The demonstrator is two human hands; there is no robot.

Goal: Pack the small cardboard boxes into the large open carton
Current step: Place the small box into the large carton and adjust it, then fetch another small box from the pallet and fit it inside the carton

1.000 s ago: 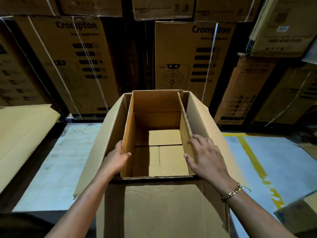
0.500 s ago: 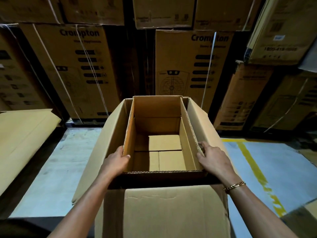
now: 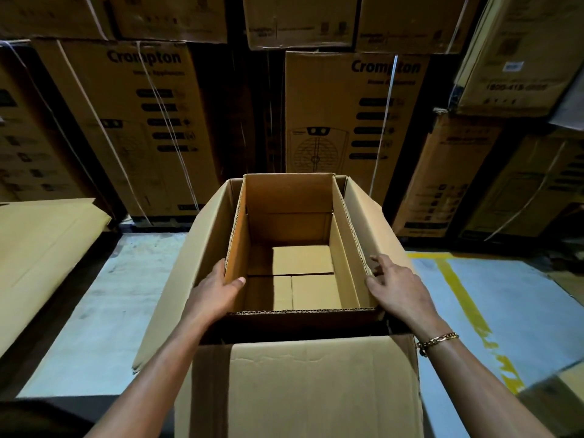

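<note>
The large open carton (image 3: 373, 216) stands in front of me with its side flaps spread and its front flap (image 3: 300, 390) hanging toward me. An open-topped inner cardboard box (image 3: 289, 194) sits inside it. My left hand (image 3: 215, 295) grips that box's left wall, thumb inside and fingers outside. Against the outer side of its right wall rests my right hand (image 3: 398, 292), lightly bent fingertips at the rim. At the bottom lie three flat tan tops that look like small boxes (image 3: 301, 259). A dark gap separates the inner box's near edge from the front flap.
Tall printed appliance cartons (image 3: 350, 112) are stacked along the back and the right. Flat cardboard sheets (image 3: 41, 248) lie at the left. The pale floor (image 3: 104, 295) has a yellow line (image 3: 464, 301) at the right. Another box corner (image 3: 556, 403) shows at the lower right.
My right hand has slid from over the right wall to its outer side. A dark gap has opened between the inner box's near edge and the front flap. My view has tilted down.
</note>
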